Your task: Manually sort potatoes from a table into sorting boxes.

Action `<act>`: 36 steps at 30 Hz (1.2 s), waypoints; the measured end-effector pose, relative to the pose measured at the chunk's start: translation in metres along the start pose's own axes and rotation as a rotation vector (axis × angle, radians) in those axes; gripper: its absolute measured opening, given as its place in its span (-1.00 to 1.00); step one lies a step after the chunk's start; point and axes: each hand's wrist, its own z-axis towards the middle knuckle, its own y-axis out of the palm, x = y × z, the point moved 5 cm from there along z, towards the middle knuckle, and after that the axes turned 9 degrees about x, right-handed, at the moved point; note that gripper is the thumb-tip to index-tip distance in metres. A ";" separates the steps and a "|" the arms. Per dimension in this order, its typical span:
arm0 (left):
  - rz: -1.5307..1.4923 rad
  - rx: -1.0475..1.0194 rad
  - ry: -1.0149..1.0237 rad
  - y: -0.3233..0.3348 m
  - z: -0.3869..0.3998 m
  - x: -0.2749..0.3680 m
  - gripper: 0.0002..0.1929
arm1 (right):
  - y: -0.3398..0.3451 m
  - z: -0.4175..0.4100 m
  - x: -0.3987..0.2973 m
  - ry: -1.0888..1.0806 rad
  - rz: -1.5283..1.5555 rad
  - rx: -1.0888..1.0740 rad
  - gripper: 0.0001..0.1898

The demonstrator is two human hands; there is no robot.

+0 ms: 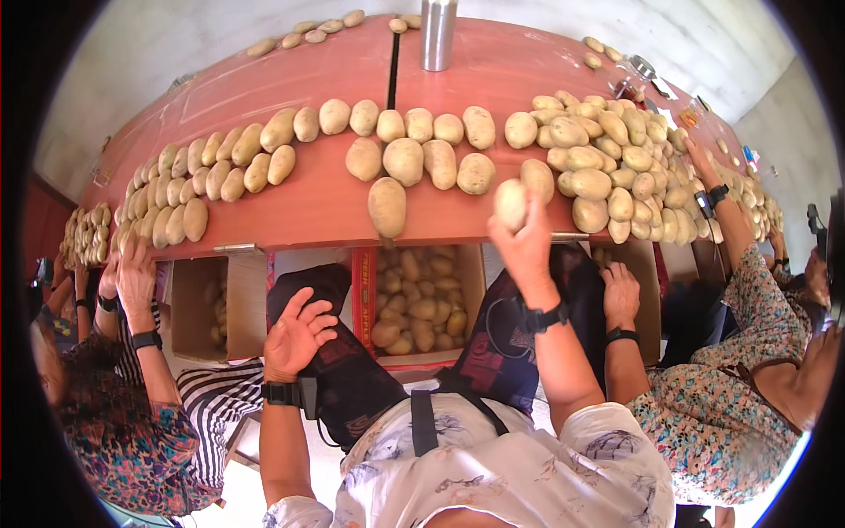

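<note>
A potato (pixel 511 204) is in my right hand (pixel 526 247), held just above the front part of the red table (pixel 304 211). Another potato (pixel 537 179) lies right beside it, partly hidden by my fingers. My left hand (pixel 297 336) hangs over my thigh with its palm up, fingers apart and nothing in it. Short rows of potatoes (pixel 403 162) lie on the table before me, with one potato (pixel 387 207) nearer the edge. A cardboard box (pixel 472 297) holding many potatoes (pixel 422 303) stands below the table edge, between my legs.
A large heap of potatoes (pixel 614 158) lies to the right, where a co-worker's hand (pixel 701 162) reaches in. Long rows of potatoes (pixel 198 165) extend leftward, near another co-worker's hand (pixel 135 280). A metal cylinder (pixel 438 36) and a glass jar (pixel 630 79) stand farther back. Another box (pixel 244 310) sits at left.
</note>
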 end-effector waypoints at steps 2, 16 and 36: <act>0.004 0.009 0.012 0.001 0.002 0.000 -0.31 | 0.012 -0.024 -0.014 0.118 0.064 -0.243 -0.40; -0.116 -0.041 -0.004 0.015 0.005 -0.005 -0.32 | 0.015 0.061 0.059 -0.328 -0.731 -0.069 -0.26; -0.124 -0.035 0.004 0.012 0.010 -0.006 -0.33 | 0.020 0.060 0.074 -0.334 -0.666 -0.045 -0.30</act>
